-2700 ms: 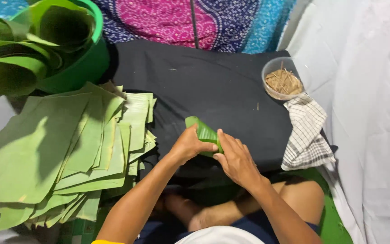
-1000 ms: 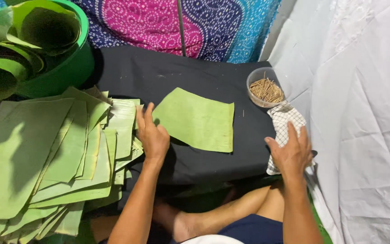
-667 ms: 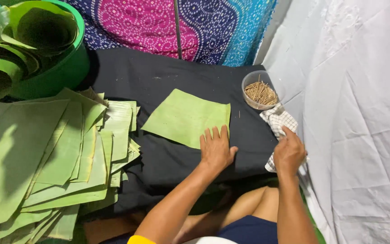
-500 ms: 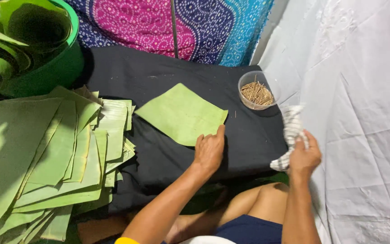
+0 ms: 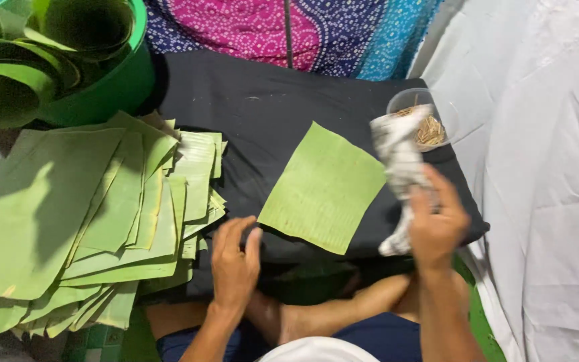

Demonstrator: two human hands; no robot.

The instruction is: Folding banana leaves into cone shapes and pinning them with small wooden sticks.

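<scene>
You are lifting the crumpled checked white cloth in your clenched right hand above the right edge of the black-covered worktop, so the step in hand looks like getting ready to wipe; your left hand is resting released, fingers loose, on the near edge. The next move probably calls for bringing the cloth down flat onto the squarish green banana-leaf sheet, which is lying smooth, ribbed and skewed at the middle of the worktop.
</scene>
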